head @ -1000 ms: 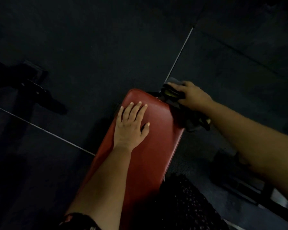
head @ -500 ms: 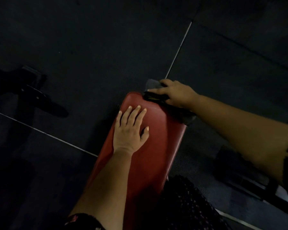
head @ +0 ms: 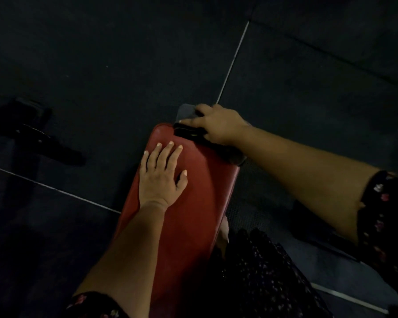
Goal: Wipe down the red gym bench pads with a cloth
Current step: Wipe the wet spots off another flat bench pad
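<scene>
On the dark matted floor (head: 101, 53) with pale seam lines, the red bench pad (head: 193, 214) runs lengthwise away from the camera. Black floral garment (head: 262, 283) at lower right, beside the pad's right edge. Black equipment foot (head: 44, 143) on the floor, well apart to the left. Left hand (head: 161, 180): flat on the pad, fingers straight and spread, holding nothing. Right hand (head: 218, 127): at the pad's far end, fingers curled over a bunched dark cloth (head: 184, 131), pressing it onto the far edge.
</scene>
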{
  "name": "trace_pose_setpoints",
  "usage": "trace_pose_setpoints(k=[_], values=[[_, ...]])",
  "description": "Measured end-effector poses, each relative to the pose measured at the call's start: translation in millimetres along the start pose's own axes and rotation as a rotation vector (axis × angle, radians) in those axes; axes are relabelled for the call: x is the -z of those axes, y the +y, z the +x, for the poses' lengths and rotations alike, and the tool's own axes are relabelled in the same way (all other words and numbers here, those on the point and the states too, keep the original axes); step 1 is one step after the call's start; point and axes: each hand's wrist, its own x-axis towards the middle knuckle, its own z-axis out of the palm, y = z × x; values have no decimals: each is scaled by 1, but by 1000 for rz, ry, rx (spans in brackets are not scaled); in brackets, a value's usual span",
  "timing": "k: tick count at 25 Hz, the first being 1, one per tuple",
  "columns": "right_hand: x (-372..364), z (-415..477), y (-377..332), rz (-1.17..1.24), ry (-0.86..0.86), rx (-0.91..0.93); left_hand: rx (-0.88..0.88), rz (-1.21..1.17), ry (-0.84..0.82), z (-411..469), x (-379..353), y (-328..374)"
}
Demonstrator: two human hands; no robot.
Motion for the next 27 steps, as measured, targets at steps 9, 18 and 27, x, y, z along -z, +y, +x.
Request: trace_pose_setpoints(k=[9,18,27], values=[[-113,-139,-11,559,117,-579,-130,40,6,-22,4,27],[-125,-117,-22,1057,277,-779,-220,6,-68,-53,-15,57],[-197,-180,-119,1071,263,-643,-176,4,-20,-70,-17,52]])
